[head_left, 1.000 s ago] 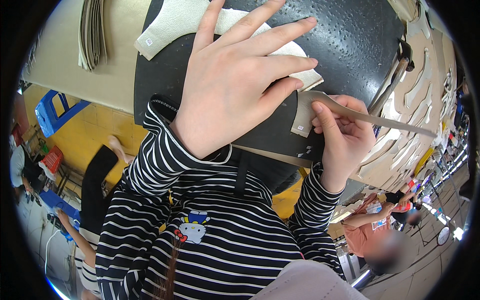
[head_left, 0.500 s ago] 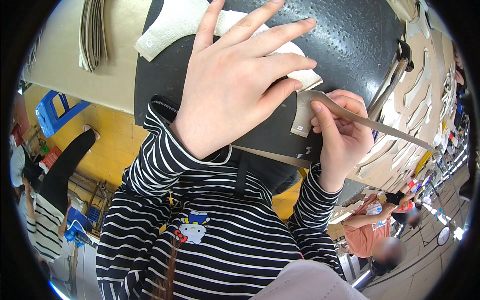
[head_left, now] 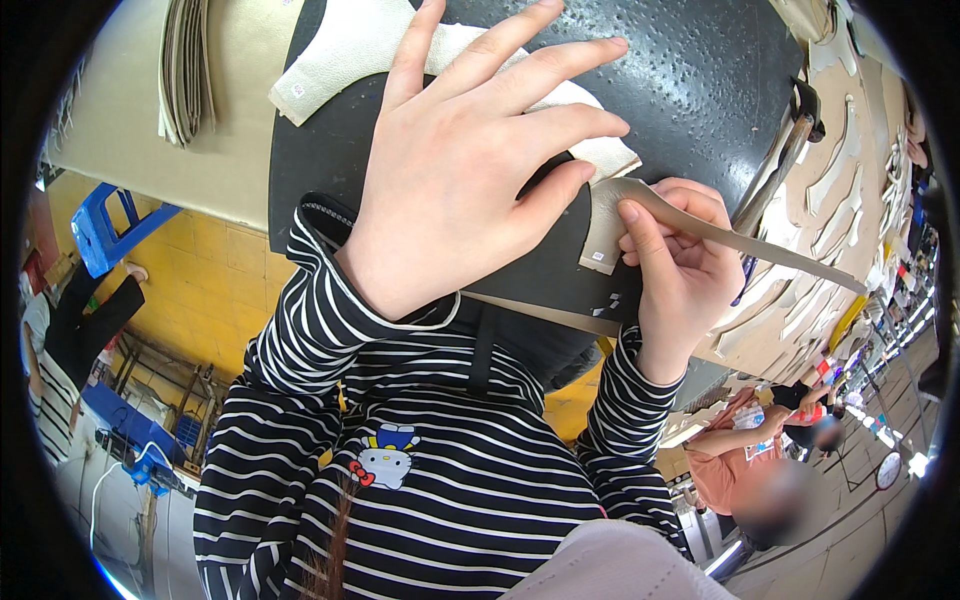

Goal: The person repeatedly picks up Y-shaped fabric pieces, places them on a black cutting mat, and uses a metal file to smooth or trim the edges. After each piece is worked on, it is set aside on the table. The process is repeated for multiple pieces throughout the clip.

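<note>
My left hand (head_left: 470, 165) lies with fingers spread wide over a curved, off-white leather piece (head_left: 335, 55) on a dark board (head_left: 690, 90). That piece shows at both sides of the hand, its middle partly hidden under the fingers. Between thumb and fingers, my right hand (head_left: 685, 265) pinches a beige leather strip (head_left: 790, 257). The strip's plain side runs out past the hand to the right. Its pale, grained end, with a small label on it, rests on the board by my right fingertips. Whether the strip joins the curved piece I cannot tell.
A stack of leather pieces (head_left: 185, 75) lies on the tan table (head_left: 100, 120) at left. A wooden-handled tool (head_left: 790, 150) sits at the board's right edge, beside many cut leather shapes (head_left: 830, 190). A blue stool (head_left: 105, 235) stands at left. Other people are at both sides.
My hands, the strip and the curved piece have hardly moved. At the left, a person in dark trousers has shifted further toward the picture's edge.
</note>
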A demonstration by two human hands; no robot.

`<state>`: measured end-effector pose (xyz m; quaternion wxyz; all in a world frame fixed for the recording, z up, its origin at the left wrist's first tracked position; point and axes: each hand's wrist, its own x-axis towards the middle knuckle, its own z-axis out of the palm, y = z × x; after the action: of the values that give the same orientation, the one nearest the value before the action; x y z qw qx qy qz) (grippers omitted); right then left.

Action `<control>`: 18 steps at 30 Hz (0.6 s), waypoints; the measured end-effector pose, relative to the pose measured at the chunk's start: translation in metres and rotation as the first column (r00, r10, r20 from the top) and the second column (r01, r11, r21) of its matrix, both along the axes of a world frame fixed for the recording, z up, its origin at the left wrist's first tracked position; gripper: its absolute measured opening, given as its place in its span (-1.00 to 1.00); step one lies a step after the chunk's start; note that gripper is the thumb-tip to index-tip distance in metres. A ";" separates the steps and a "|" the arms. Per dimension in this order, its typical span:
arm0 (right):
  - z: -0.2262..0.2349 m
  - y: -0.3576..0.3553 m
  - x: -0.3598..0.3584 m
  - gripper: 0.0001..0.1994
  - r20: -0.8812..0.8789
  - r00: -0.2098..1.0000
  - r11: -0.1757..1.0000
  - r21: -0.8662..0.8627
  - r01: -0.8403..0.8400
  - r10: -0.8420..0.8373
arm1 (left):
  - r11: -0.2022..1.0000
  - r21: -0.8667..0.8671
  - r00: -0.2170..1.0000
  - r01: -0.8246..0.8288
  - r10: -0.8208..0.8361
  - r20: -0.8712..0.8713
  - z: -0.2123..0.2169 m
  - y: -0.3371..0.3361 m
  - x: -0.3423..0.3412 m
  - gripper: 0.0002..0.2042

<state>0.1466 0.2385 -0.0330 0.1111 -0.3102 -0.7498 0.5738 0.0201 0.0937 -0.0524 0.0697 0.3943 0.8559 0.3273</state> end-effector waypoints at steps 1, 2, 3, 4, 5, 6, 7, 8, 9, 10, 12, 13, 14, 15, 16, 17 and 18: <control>0.000 0.000 0.000 -0.83 0.000 1.000 1.000 0.001 -0.001 0.001 | 1.000 -0.001 1.000 0.000 0.000 0.002 0.000 0.000 0.000 -0.83; 0.000 0.000 0.000 -0.84 0.000 1.000 1.000 0.003 -0.001 0.001 | 1.000 0.001 1.000 -0.001 0.001 0.002 0.000 0.000 0.000 -0.83; -0.001 0.000 0.001 -0.83 0.002 1.000 1.000 0.012 -0.003 0.003 | 1.000 -0.001 1.000 0.000 0.000 0.002 0.000 0.000 -0.001 -0.83; -0.001 0.000 0.001 -0.83 0.002 1.000 1.000 0.021 -0.005 0.005 | 1.000 0.000 1.000 0.000 0.000 0.004 0.000 0.000 -0.001 -0.83; -0.001 0.000 0.001 -0.83 0.007 1.000 1.000 0.027 -0.002 0.002 | 1.000 0.003 1.000 0.001 -0.001 0.003 0.000 0.001 -0.001 -0.83; -0.001 0.000 0.001 -0.83 -0.002 1.000 1.000 0.030 -0.008 0.008 | 1.000 0.001 1.000 0.000 0.000 0.004 0.000 0.001 -0.001 -0.83; -0.002 0.000 0.001 -0.83 -0.007 1.000 1.000 0.030 -0.009 0.009 | 1.000 0.002 1.000 0.000 0.000 0.005 0.000 0.001 -0.001 -0.83; -0.002 0.000 0.002 -0.83 -0.013 1.000 1.000 0.029 -0.010 0.011 | 1.000 0.002 1.000 0.001 -0.001 0.006 0.000 0.001 -0.001 -0.83; -0.002 0.000 0.002 -0.83 -0.012 1.000 0.999 0.030 -0.010 0.011 | 1.000 0.003 1.000 0.001 -0.001 0.005 0.000 0.001 -0.001 -0.83; -0.002 0.000 0.002 -0.83 -0.011 1.000 0.999 0.032 -0.011 0.011 | 1.000 0.001 1.000 0.000 0.000 0.007 0.000 0.001 -0.001 -0.84; -0.003 0.000 0.002 -0.83 -0.010 1.000 0.999 0.036 -0.010 0.010 | 1.000 0.003 1.000 -0.002 0.002 0.008 0.000 0.001 -0.002 -0.84; -0.003 -0.001 0.002 -0.83 -0.010 1.000 0.999 0.039 -0.009 0.010 | 1.000 0.004 1.000 -0.003 0.003 0.009 0.000 0.001 -0.002 -0.84; -0.003 -0.001 0.002 -0.82 -0.005 1.000 0.999 0.039 -0.004 0.005 | 1.000 0.006 1.000 -0.001 0.001 0.009 0.000 0.001 -0.001 -0.84; -0.002 -0.001 0.002 -0.82 -0.006 1.000 0.999 0.044 -0.007 0.008 | 1.000 0.004 1.000 -0.002 0.002 0.012 0.000 0.001 -0.002 -0.84; -0.002 -0.001 0.003 -0.82 -0.004 1.000 0.999 0.046 -0.007 0.007 | 1.000 0.005 1.000 -0.003 0.003 0.013 0.000 0.000 -0.001 -0.84; -0.002 -0.001 0.003 -0.82 -0.001 1.000 0.999 0.048 -0.006 0.006 | 1.000 0.002 1.000 -0.004 0.004 0.018 0.001 0.000 -0.001 -0.84; -0.002 -0.002 0.003 -0.82 0.003 1.000 0.999 0.050 -0.004 0.004 | 1.000 0.000 1.000 -0.006 0.006 0.022 0.001 -0.001 -0.001 -0.84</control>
<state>0.1494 0.2370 -0.0353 0.1169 -0.3067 -0.7647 0.5546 0.0188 0.0931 -0.0517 0.0780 0.3881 0.8562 0.3320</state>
